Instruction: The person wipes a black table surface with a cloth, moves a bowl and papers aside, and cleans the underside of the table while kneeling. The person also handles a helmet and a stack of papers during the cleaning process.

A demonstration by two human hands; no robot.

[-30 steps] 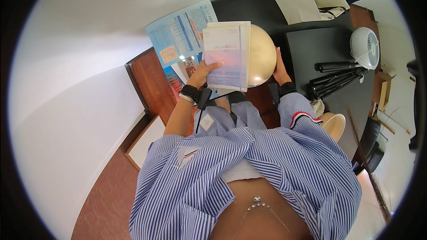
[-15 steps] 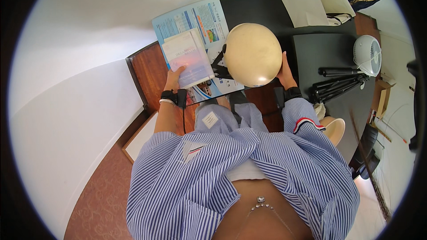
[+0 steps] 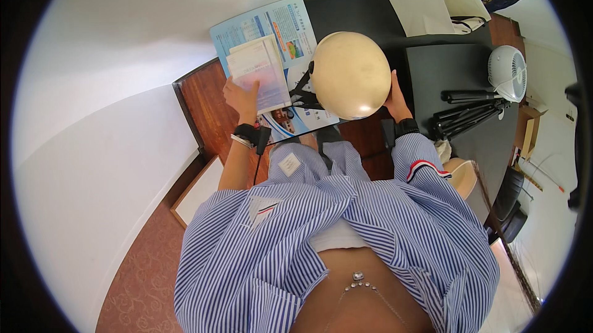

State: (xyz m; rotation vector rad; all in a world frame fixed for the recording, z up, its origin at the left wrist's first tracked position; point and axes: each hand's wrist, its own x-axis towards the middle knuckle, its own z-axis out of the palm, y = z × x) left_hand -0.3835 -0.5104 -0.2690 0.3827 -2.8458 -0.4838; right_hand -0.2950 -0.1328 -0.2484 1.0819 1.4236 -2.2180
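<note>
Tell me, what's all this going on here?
Someone is handling things at a table with both bare hands. The left hand is at the near left edge of a small stack of pastel books, which lies over a blue printed sheet. The right hand is against the right side of a gold helmet with black straps; its exact grip is hidden. Farther right are a black tripod and a white fan.

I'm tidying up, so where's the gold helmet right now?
In the head view, the gold helmet is above centre, between the pastel book and the right hand.
</note>
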